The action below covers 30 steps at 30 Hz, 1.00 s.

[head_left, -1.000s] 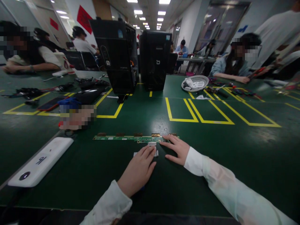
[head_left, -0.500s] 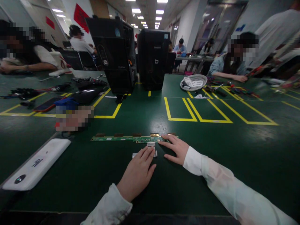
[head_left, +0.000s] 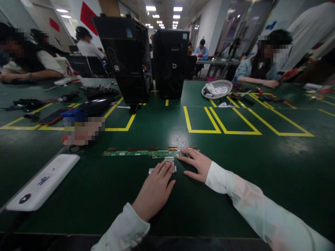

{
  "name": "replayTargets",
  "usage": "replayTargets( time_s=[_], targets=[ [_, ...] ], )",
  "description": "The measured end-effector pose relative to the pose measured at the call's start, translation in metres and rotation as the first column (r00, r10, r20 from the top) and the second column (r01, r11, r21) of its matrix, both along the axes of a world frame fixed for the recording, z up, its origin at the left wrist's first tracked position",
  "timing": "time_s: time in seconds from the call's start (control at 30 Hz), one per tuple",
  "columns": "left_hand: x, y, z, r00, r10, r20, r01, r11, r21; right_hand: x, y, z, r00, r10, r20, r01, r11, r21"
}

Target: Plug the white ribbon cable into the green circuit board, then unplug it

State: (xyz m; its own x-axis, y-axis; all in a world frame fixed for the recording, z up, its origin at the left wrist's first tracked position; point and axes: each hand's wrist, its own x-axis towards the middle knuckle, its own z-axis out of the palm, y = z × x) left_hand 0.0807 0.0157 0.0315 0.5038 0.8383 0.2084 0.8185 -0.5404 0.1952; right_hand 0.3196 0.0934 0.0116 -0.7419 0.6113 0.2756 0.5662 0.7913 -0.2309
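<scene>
A long, narrow green circuit board (head_left: 141, 153) lies flat across the green table, with several brownish tabs along its far edge. My right hand (head_left: 196, 164) rests on the board's right part, fingers spread and stretched out. Just in front of the board, my left hand (head_left: 157, 186) lies flat with its fingertips over a small whitish ribbon piece (head_left: 169, 159) that meets the board's near edge. Most of that piece is hidden under the fingers, and a pale end shows to their left.
Two black computer towers (head_left: 171, 64) stand at the back. A white basket (head_left: 217, 89) holding pale items sits right of them. Tools and cables (head_left: 68, 97) lie at the left, near a white oblong device (head_left: 44, 181). Yellow tape marks the table. Other people sit around.
Both hands keep their places on the board and ribbon piece. The whole view has shifted very slightly.
</scene>
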Motion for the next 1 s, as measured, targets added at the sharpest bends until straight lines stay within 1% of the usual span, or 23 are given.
replayTargets(
  time_s=[0.2,0.33,0.63,0.83,1.0],
  targets=[
    [-0.003,0.003,0.01,0.998,-0.039,-0.041,0.036,0.998,-0.06,0.0,0.0,-0.001,1.0,0.009,-0.016,-0.009,1.0,-0.003],
    [-0.005,0.006,0.011,0.997,-0.051,-0.052,0.046,0.994,-0.103,0.001,0.0,-0.001,1.0,0.002,-0.011,-0.002,1.0,-0.011],
    [-0.013,0.011,0.003,0.996,-0.071,0.052,0.076,0.991,-0.108,0.001,0.002,0.001,1.0,0.02,-0.015,-0.02,1.0,-0.012],
    [-0.02,0.019,0.01,0.992,-0.092,0.089,0.104,0.985,-0.138,0.001,0.002,0.001,1.0,0.017,-0.016,-0.017,1.0,-0.011],
    [-0.018,0.019,0.015,0.993,-0.076,0.088,0.086,0.988,-0.127,0.001,0.002,0.002,1.0,0.01,0.001,-0.01,1.0,-0.02]
  ],
)
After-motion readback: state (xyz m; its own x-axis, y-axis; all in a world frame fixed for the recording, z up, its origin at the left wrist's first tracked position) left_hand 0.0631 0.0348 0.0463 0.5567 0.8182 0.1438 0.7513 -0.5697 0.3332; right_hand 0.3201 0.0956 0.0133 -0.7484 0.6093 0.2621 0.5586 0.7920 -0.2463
